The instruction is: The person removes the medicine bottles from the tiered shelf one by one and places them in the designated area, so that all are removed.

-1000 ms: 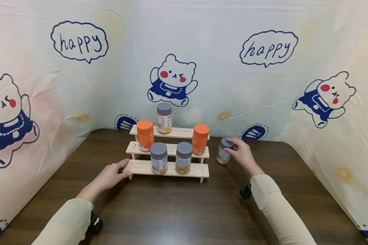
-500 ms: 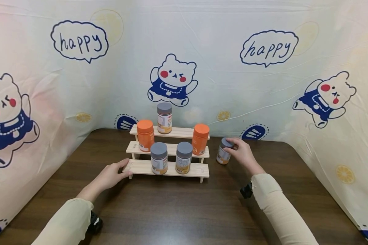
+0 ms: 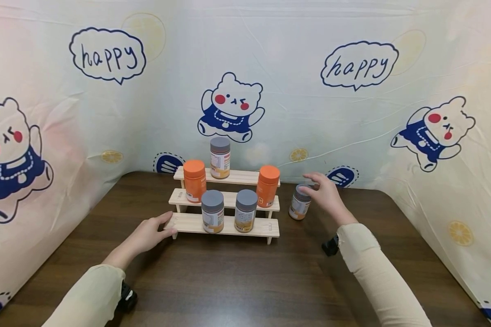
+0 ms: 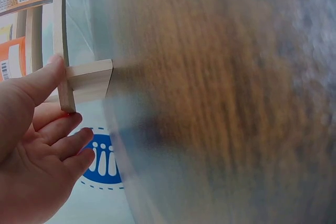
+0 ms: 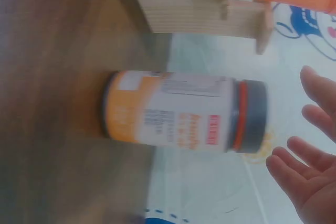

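At the left end of a three-step wooden display stand (image 3: 225, 224), my left hand (image 3: 149, 234) pinches the lowest board, thumb on one side and fingers on the other in the left wrist view. My right hand (image 3: 326, 198) hovers just above a grey-lidded jar (image 3: 299, 206) on the table, right of the stand. In the right wrist view its fingers are spread and apart from the jar's grey lid (image 5: 254, 116). Two grey-lidded jars, a left one (image 3: 212, 213) and a right one (image 3: 245, 212), stand upright on the lowest step.
Two orange jars, a left one (image 3: 194, 181) and a right one (image 3: 268, 186), stand on the middle step. Another grey-lidded jar (image 3: 220, 159) is on the top step. A patterned cloth (image 3: 294, 113) hangs behind the dark wooden table (image 3: 237, 281).
My right hand has let go of the grey-lidded jar's lid and lifted slightly, its fingers opening. The jar stays upright on the table. My left hand keeps its place on the stand.
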Demonstrator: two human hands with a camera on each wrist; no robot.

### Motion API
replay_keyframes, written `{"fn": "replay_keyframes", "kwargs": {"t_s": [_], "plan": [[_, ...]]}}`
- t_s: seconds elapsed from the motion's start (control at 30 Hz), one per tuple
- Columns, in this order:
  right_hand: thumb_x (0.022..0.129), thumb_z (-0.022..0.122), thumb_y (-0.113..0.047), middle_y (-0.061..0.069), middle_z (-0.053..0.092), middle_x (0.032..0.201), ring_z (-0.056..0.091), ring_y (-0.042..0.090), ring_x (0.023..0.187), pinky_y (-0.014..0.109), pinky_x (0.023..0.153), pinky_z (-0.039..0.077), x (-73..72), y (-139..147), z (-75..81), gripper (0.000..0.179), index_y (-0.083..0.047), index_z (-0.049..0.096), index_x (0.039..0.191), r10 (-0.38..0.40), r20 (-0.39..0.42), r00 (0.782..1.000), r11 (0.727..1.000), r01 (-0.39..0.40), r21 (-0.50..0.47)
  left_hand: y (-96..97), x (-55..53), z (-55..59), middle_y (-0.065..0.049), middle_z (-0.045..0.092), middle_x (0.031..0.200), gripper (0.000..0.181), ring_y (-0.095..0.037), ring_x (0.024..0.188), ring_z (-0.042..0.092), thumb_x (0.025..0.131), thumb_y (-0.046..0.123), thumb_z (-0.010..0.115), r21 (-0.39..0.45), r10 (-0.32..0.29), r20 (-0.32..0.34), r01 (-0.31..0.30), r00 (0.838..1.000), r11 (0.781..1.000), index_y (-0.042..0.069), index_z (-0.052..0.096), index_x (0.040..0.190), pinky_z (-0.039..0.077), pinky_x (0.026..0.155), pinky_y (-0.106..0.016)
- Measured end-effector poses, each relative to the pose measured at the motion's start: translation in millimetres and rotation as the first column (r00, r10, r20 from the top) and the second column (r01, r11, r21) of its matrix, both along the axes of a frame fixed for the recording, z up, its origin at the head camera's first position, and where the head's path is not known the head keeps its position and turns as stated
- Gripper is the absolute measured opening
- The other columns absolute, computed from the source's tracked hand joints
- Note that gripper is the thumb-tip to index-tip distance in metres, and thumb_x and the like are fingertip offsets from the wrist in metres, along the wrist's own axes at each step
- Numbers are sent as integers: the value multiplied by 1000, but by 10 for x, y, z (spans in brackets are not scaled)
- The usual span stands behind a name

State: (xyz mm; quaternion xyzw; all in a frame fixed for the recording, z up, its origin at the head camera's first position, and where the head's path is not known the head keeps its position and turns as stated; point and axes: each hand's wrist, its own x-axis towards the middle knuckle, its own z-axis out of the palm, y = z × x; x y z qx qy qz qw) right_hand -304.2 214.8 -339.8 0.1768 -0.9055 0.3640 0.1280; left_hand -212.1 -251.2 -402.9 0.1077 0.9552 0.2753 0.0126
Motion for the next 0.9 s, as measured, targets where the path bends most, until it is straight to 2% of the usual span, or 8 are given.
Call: {"fn": "replay_keyframes", "kwargs": {"t_s": [0.3, 0.53, 0.9], "plan": [[85, 68, -19, 17, 45, 132, 40, 31, 123, 45, 93, 41, -58, -144, 390, 47, -2, 54, 126, 20, -55, 998, 1000, -20, -2, -12, -3, -11, -29, 38, 135, 66, -44, 120, 39, 90, 33, 60, -4, -3, -6, 3, 1000, 1000, -11, 38, 134, 34, 95, -55], [85, 68, -22, 13, 46, 132, 41, 27, 122, 40, 94, 41, -95, -358, 684, 48, -5, 54, 128, 44, -93, 995, 999, -44, 6, -20, -18, -18, -29, 38, 135, 66, -44, 120, 39, 90, 34, 60, -2, -4, -7, 4, 1000, 1000, -10, 38, 134, 33, 95, -55], [83, 70, -24, 8, 50, 129, 45, 24, 116, 38, 92, 43, -158, -764, 972, 48, -9, 56, 127, 92, -126, 988, 996, -91, 9, -31, -36, -37, -29, 37, 135, 68, -44, 121, 38, 89, 35, 60, 0, -10, -8, 10, 1000, 1000, -11, 37, 135, 33, 95, -55]]}}
